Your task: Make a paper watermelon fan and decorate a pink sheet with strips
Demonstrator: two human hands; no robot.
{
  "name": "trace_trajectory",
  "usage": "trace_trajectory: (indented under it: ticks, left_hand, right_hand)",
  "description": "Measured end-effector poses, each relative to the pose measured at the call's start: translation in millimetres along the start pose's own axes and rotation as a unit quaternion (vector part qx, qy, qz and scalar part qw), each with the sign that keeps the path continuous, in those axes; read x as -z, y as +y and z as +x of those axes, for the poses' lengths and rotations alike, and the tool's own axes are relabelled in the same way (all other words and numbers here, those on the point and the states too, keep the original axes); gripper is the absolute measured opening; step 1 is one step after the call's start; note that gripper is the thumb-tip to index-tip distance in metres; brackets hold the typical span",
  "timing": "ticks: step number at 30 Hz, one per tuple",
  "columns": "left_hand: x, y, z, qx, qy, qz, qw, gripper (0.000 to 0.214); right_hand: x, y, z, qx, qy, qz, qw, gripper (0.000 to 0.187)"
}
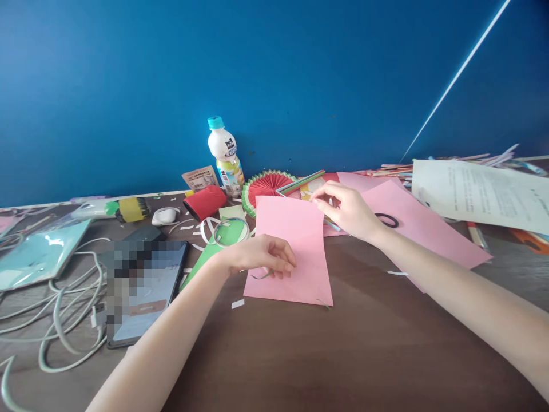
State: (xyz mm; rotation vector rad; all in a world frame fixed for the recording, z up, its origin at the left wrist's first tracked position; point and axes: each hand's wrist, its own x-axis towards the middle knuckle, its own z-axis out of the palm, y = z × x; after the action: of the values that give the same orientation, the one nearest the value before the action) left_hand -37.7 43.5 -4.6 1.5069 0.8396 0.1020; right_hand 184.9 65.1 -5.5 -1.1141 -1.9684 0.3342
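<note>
A pink paper sheet (295, 252) lies in the middle of the brown table (343, 355). My left hand (261, 256) rests on the sheet's left edge with its fingers curled, pinching a thin green paper strip (262, 276). My right hand (345, 207) reaches past the sheet's far right corner, thumb and forefinger pinched at its top edge beside a bundle of coloured straws (300, 183). A red and green paper fan shaped like a watermelon (263, 186) lies just behind the sheet.
A drink bottle (226, 157) stands against the blue wall. A red paper roll (205, 202), a tape ring (230, 232), a tablet (141, 286) and white cables (60, 309) fill the left. More pink sheets (424, 229), a black hair tie (387, 220) and printed paper (480, 194) lie on the right.
</note>
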Motion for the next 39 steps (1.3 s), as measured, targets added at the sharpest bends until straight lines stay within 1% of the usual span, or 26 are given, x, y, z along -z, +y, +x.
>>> trace_trajectory:
  ticks: [1, 2, 4, 5, 6, 7, 8, 9, 11, 12, 13, 14, 16, 19, 21, 23, 28, 32, 34, 36, 39]
  left_hand:
    - [0.2, 0, -1, -0.007, 0.002, -0.01, 1.0, 0.016]
    - [0.5, 1, -1, -0.013, 0.005, -0.019, 1.0, 0.015]
    - [1.4, 1, -2, -0.022, 0.009, -0.032, 0.999, 0.014]
    - [1.9, 1, -2, -0.025, 0.011, -0.035, 0.999, 0.014]
    - [2.6, 1, -2, -0.028, 0.011, -0.037, 0.999, 0.014]
    - [3.4, 1, -2, -0.03, 0.011, -0.039, 0.999, 0.014]
    - [4.1, 0, -2, -0.033, 0.011, -0.04, 0.999, 0.014]
    - [4.9, 0, -2, -0.035, 0.011, -0.04, 0.999, 0.014]
    - [6.0, -1, -2, -0.037, 0.009, -0.039, 0.999, 0.013]
    - [6.3, -1, -3, -0.036, 0.007, -0.036, 0.999, 0.013]
    - [6.3, 0, -3, -0.034, 0.006, -0.034, 0.999, 0.012]
    - [6.3, 0, -3, -0.031, 0.004, -0.033, 0.999, 0.012]
    - [5.8, 0, -4, -0.023, -0.001, -0.031, 0.999, 0.013]
    - [5.2, 0, -4, -0.016, -0.01, -0.021, 1.0, 0.013]
    - [5.2, 0, -4, -0.016, -0.016, -0.013, 1.0, 0.014]
    - [5.2, 0, -4, -0.017, -0.02, -0.01, 1.0, 0.015]
    - [4.2, 1, -4, -0.015, -0.028, -0.026, 0.999, 0.013]
    - [3.1, 1, -5, -0.008, -0.031, -0.038, 0.999, 0.011]
    - [2.9, 1, -4, -0.008, -0.035, -0.041, 0.999, 0.011]
    - [2.8, 1, -4, -0.009, -0.038, -0.043, 0.998, 0.011]
    - [2.7, 0, -4, -0.01, -0.038, -0.047, 0.998, 0.014]
  right_hand:
    - [1, -4, -1, -0.003, -0.003, 0.007, 1.0, 0.006]
    - [3, -8, -2, 0.0, 0.01, 0.007, 1.0, 0.006]
    - [6, -15, -3, 0.011, 0.057, -0.005, 0.998, 0.007]
    - [8, -17, -3, 0.012, 0.069, -0.009, 0.998, 0.007]
    - [9, -19, -4, 0.008, 0.054, -0.006, 0.998, 0.007]
    - [10, -21, -5, 0.0, 0.012, -0.001, 1.0, 0.008]
    - [11, -23, -6, -0.011, -0.051, 0.003, 0.999, 0.009]
    - [10, -24, -7, -0.017, -0.122, 0.005, 0.992, 0.01]
    - [6, -27, -11, -0.01, -0.251, -0.007, 0.968, 0.011]
    - [3, -28, -14, 0.001, -0.294, -0.018, 0.956, 0.01]
    - [0, -29, -16, 0.009, -0.322, -0.029, 0.946, 0.008]
    - [-4, -30, -19, 0.011, -0.335, -0.044, 0.941, 0.006]
    - [-11, -31, -24, -0.005, -0.329, -0.089, 0.94, 0.006]
    - [-17, -30, -29, -0.032, -0.307, -0.134, 0.942, 0.02]
    - [-18, -28, -32, -0.031, -0.313, -0.126, 0.941, 0.033]
    - [-18, -26, -33, -0.036, -0.325, -0.106, 0.939, 0.038]
    - [-17, -23, -35, -0.088, -0.378, -0.051, 0.92, 0.021]
    - [-19, -16, -37, -0.117, -0.393, -0.018, 0.912, 0.021]
    - [-20, -12, -38, -0.117, -0.392, -0.01, 0.912, 0.021]
    - [-22, -11, -37, -0.109, -0.378, -0.002, 0.919, 0.02]
    - [-23, -14, -32, -0.076, -0.325, 0.005, 0.943, 0.014]
